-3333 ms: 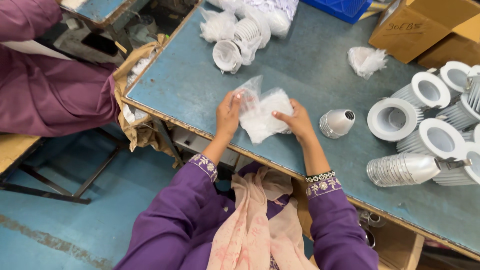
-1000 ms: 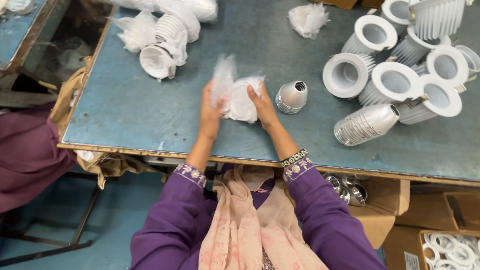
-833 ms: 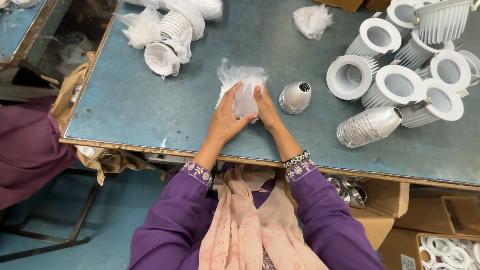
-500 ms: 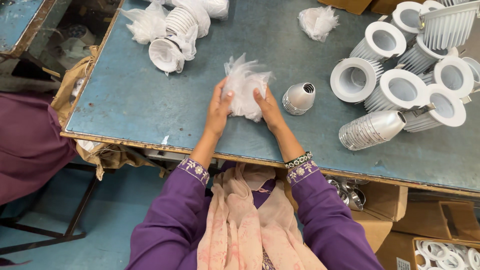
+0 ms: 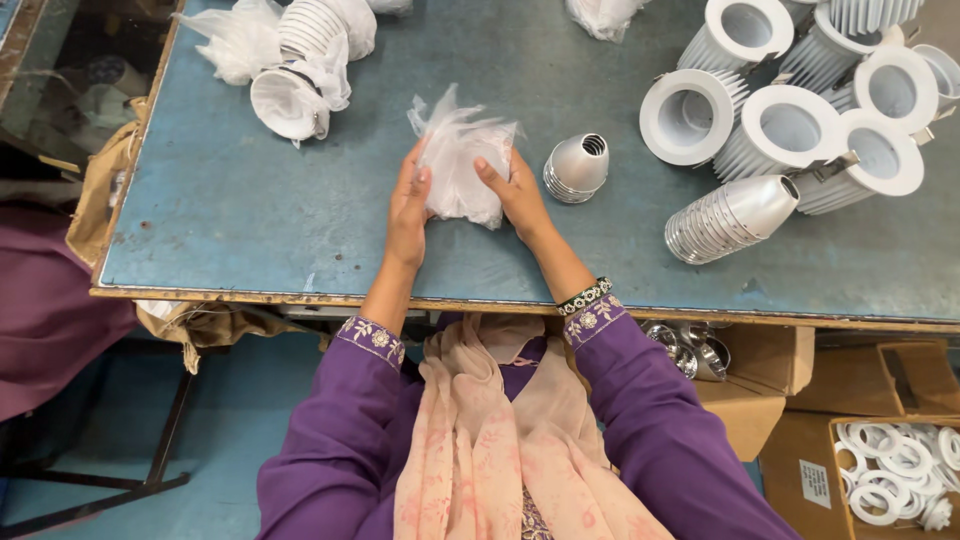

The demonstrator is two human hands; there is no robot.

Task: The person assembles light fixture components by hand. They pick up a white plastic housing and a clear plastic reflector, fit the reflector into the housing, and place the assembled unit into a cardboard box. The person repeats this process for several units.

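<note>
Both hands now clamp the white foam pouch (image 5: 462,165), bunched tighter than a second ago: left hand (image 5: 408,205) at nine o'clock, right hand (image 5: 516,190) at three; wrapping looks nearly closed.

A blue worktable (image 5: 250,215) carries a bare silver finned lamp housing (image 5: 577,167) near its front edge. Right of it on the table cluster white-rimmed finned downlight housings (image 5: 790,125), one lying on its side (image 5: 728,217). Far left on the table sit wrapped housings (image 5: 300,90). Below the table's right end, a cardboard box of white rings (image 5: 895,470).
</note>
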